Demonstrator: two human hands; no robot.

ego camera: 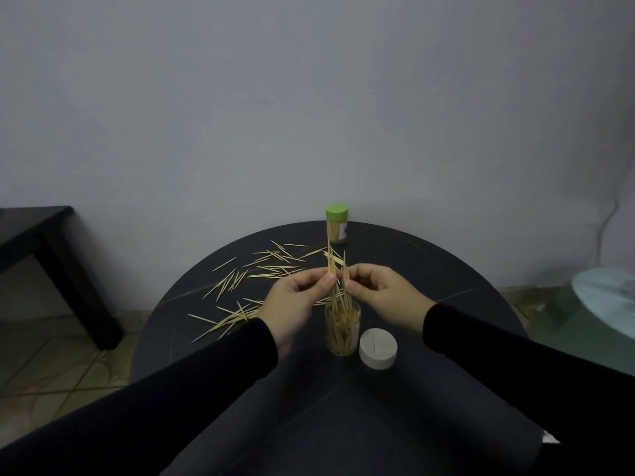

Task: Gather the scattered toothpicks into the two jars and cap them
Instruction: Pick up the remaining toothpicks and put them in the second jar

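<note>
An open clear jar partly filled with toothpicks stands near the middle of the round black table. Directly above its mouth, my left hand pinches an upright bundle of toothpicks, and my right hand pinches a few more toothpicks beside them. The lower tips reach into the jar. A white cap lies just right of the jar with one toothpick on top. A second jar with a green cap, full of toothpicks, stands at the table's far edge. Several loose toothpicks lie scattered on the left half.
A dark low table stands on the tiled floor at the left. A pale round glass-topped surface sits at the right. A grey wall rises right behind the table.
</note>
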